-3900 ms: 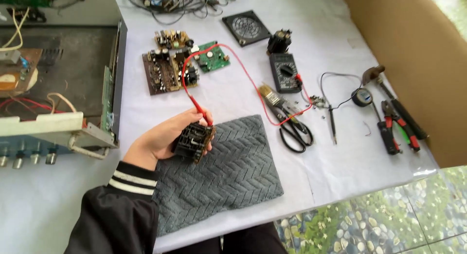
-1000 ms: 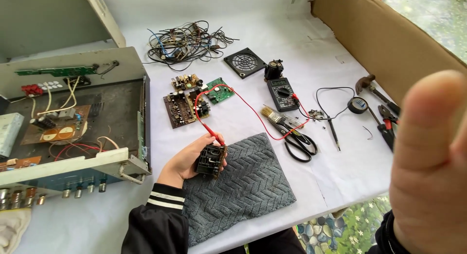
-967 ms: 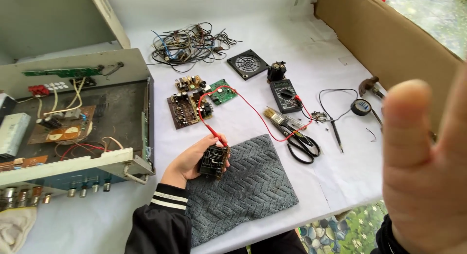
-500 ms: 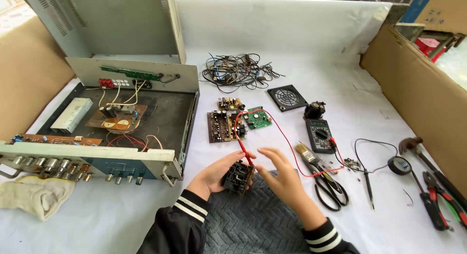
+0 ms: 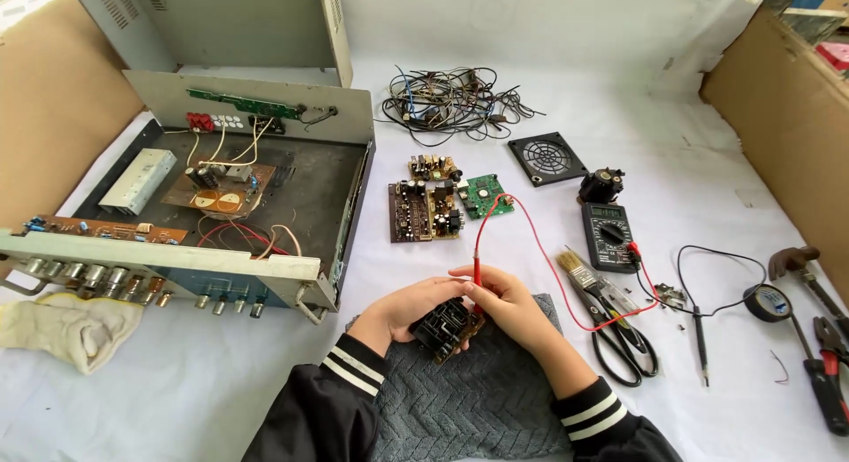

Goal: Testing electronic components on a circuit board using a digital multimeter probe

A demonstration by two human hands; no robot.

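My left hand (image 5: 402, 308) holds a small dark circuit board (image 5: 447, 328) tilted above a grey knitted cloth (image 5: 469, 400). My right hand (image 5: 506, 305) pinches a red test probe (image 5: 478, 276) with its tip down on the board. The probe's red lead (image 5: 531, 228) runs right to a black multimeter (image 5: 610, 236). The meter's black probe (image 5: 699, 343) lies loose on the white sheet.
An opened amplifier chassis (image 5: 221, 206) fills the left. Beyond my hands lie brown circuit boards (image 5: 423, 213), a green board (image 5: 485, 195), a fan grille (image 5: 548, 157) and tangled wires (image 5: 451, 95). Scissors (image 5: 623, 343), a brush (image 5: 577, 269), tape (image 5: 765, 303) and pliers (image 5: 827, 374) lie right, a rag (image 5: 62, 325) left.
My right hand came down from in front of the camera to the board and took the red probe. The view swung left, showing the whole chassis.
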